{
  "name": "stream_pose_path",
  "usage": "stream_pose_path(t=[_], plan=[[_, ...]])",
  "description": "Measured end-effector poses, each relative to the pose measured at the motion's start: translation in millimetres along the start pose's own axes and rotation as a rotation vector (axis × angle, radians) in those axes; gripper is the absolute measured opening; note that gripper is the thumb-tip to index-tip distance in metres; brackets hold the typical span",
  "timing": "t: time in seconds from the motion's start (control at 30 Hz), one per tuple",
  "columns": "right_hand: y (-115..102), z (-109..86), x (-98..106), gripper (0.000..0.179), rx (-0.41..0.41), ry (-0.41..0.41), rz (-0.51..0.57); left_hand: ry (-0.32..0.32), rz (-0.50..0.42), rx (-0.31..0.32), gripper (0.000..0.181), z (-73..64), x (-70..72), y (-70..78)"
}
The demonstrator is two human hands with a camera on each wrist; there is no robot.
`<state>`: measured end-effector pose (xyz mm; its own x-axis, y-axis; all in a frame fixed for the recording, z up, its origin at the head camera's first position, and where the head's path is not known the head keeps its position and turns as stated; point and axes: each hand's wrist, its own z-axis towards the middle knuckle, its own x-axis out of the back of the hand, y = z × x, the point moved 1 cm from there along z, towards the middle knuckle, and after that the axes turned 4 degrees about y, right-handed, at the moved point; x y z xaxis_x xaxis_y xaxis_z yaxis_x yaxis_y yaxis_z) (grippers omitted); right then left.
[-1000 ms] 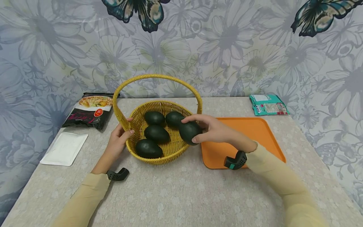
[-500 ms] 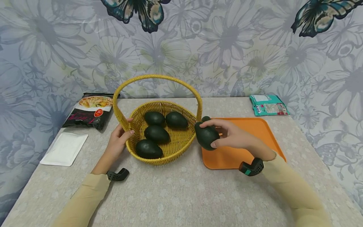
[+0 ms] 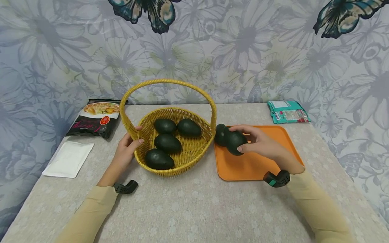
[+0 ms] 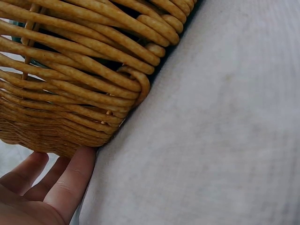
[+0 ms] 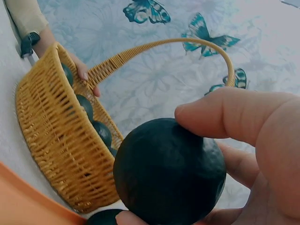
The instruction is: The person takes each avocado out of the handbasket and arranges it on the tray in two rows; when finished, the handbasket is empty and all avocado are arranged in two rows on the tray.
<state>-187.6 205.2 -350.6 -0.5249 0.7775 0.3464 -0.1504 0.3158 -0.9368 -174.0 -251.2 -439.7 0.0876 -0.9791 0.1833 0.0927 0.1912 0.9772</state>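
A yellow wicker basket [image 3: 170,172] stands left of centre with several dark green avocados [image 3: 168,143] inside. My left hand [image 3: 127,148] grips its left rim at the handle's foot, thumb on the inner side; in the left wrist view, fingers [image 4: 70,187] rest against the woven outer wall. Over the left part of an orange tray [image 3: 249,168], my right hand [image 3: 261,145] holds one avocado [image 3: 235,142] between thumb and fingers. A second avocado [image 3: 219,135] lies at the tray's left edge, partly hidden behind the held one. The right wrist view shows the held avocado [image 5: 168,168] end-on.
Behind the left forearm lie a black food packet [image 3: 97,118] and a flat white packet [image 3: 69,159]. A teal packet [image 3: 288,112] lies behind the tray. The tall basket handle [image 3: 168,81] arches above the fruit. A flower-patterned wall [image 3: 243,60] closes off the table's back.
My right hand has carried the avocado rightward from the basket's right rim to over the tray, uncovering the avocado at the tray's edge. The left hand and basket have stayed put.
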Motion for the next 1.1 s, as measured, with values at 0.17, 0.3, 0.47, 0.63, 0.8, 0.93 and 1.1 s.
stream_pose_path(t=[0.17,0.3,0.47,0.63,0.8,0.93,1.1], plan=[[6.5,0.0,5.0,0.062,-0.002,0.032,-0.032,-0.003,0.002,0.000,0.050,0.4,-0.7,0.7],[10.0,-3.8,6.7,0.060,-0.021,0.046,-0.044,-0.005,0.000,-0.002,0.050,0.2,-1.1,0.7],[13.7,-8.7,6.9,0.058,-0.029,0.052,-0.063,-0.001,0.000,0.005,0.050,-0.1,-0.9,0.8],[20.2,-12.2,4.1,0.059,-0.048,0.051,-0.081,0.000,-0.002,0.006,0.050,-0.2,-0.5,1.0],[29.6,-13.7,-3.4,0.060,-0.078,0.022,-0.072,0.000,-0.017,0.002,0.050,-0.2,-0.1,1.0],[36.2,-14.3,-10.8,0.060,-0.088,-0.010,-0.057,-0.003,-0.024,-0.001,0.050,0.0,-0.1,0.8],[42.1,-15.0,-17.6,0.059,-0.090,-0.051,-0.024,-0.003,-0.026,-0.003,0.050,0.4,-0.4,0.4]])
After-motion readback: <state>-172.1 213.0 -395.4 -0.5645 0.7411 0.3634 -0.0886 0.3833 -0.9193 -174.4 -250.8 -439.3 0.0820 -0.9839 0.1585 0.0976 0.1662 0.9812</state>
